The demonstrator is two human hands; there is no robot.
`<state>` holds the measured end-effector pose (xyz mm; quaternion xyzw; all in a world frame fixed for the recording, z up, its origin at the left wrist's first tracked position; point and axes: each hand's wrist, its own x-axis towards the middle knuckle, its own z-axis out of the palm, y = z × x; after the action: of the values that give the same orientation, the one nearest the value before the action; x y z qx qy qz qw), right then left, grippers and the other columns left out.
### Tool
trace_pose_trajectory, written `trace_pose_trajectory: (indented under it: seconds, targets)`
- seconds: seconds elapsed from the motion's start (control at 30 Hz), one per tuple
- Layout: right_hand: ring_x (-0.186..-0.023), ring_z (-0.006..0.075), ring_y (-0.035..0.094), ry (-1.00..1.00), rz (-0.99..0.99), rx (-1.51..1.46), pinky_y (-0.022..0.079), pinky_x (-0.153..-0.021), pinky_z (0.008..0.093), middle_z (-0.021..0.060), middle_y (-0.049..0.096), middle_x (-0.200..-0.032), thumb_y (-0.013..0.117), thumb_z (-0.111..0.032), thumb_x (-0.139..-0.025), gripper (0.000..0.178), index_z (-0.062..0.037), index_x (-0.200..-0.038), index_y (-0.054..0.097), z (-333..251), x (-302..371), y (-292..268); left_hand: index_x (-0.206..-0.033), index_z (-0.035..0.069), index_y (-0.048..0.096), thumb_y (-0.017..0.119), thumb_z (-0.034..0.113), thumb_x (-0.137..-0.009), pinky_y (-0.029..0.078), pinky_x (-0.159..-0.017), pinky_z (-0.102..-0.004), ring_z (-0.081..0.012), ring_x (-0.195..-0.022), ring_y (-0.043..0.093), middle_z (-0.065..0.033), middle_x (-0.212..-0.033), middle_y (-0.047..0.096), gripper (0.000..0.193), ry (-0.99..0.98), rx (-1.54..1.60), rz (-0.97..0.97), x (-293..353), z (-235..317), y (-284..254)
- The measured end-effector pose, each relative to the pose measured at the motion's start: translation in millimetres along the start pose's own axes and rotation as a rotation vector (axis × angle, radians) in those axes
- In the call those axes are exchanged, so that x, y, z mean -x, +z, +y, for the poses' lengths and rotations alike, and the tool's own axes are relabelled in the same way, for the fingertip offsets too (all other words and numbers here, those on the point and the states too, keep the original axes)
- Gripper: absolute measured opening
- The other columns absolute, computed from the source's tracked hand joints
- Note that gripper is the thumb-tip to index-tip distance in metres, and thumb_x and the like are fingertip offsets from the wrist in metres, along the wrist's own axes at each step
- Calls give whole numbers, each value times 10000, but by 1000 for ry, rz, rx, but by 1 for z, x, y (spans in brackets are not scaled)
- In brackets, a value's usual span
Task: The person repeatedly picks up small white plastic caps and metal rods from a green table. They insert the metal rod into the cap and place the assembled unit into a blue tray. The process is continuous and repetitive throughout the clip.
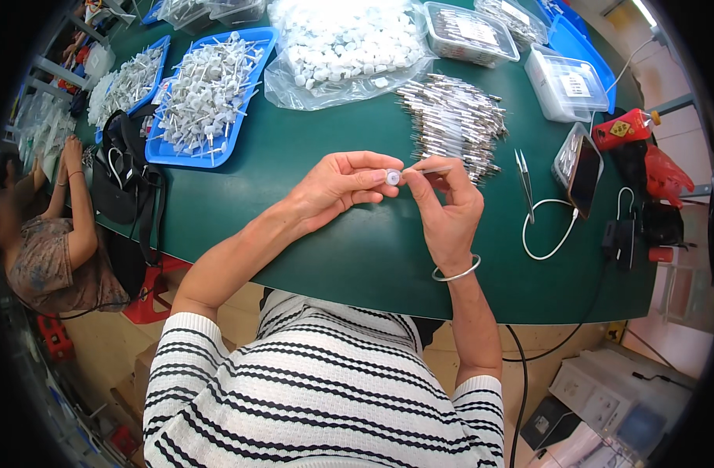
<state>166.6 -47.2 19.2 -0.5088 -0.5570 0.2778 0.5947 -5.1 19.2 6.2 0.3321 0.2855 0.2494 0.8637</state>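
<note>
Above the green table, my left hand (343,186) pinches a small white round cap (393,178) between thumb and fingertips. My right hand (452,214), with a bangle at its wrist, grips a thin metal rod (436,170) whose near end meets the cap or lies right beside it; which of these I cannot tell. Just beyond the right hand spreads a heap of slim metal rods (450,125). A big transparent bag of white caps (357,58) lies at the far middle. Left of it, a blue tray (217,160) is piled with white caps on stems.
Metal tweezers (524,183), a white cable (546,256) and a phone (584,183) lie to the right. Plastic boxes (472,35) line the far edge. A black bag (123,179) sits at the left, near a co-worker (61,242). A second blue tray (143,93) stands there.
</note>
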Motion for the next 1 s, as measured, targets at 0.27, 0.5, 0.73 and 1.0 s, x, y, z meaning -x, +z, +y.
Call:
trace_pose_trajectory:
  seconds: [0.27, 0.5, 0.73, 1.0]
  targets:
    - [-673, 139, 621, -67, -6, 83, 496, -621, 253, 63, 646, -804, 707, -29, -797, 114, -1, -869, 624, -2, 0, 1, -1140, -31, 596, 619, 97, -893, 555, -777, -211, -139, -897, 656, -93, -1002, 661, 279, 5, -29, 20, 0, 0, 1]
    - [-642, 166, 612, -134, -18, 136, 486, -582, 267, 68, 629, -783, 714, -22, -779, 126, -6, -863, 620, 0, -3, -2, -1131, -41, 601, 609, 86, -897, 557, -765, -211, -135, -883, 654, -101, -998, 661, 266, 27, -60, 27, 0, 0, 1]
    - [-627, 182, 604, -156, -59, 185, 473, -559, 280, 75, 618, -762, 721, -13, -753, 133, -13, -836, 617, -3, -5, -6, -1132, -46, 602, 608, 88, -899, 554, -753, -212, -132, -866, 653, -106, -998, 665, 269, 40, -110, 25, 0, 0, 1]
    - [-621, 196, 591, -216, -77, 238, 462, -548, 288, 74, 612, -742, 732, -6, -730, 152, -29, -822, 615, -3, -7, -9, -1131, -44, 604, 607, 86, -898, 553, -754, -212, -132, -864, 651, -105, -997, 666, 267, 37, -132, 36, -1, 0, 1]
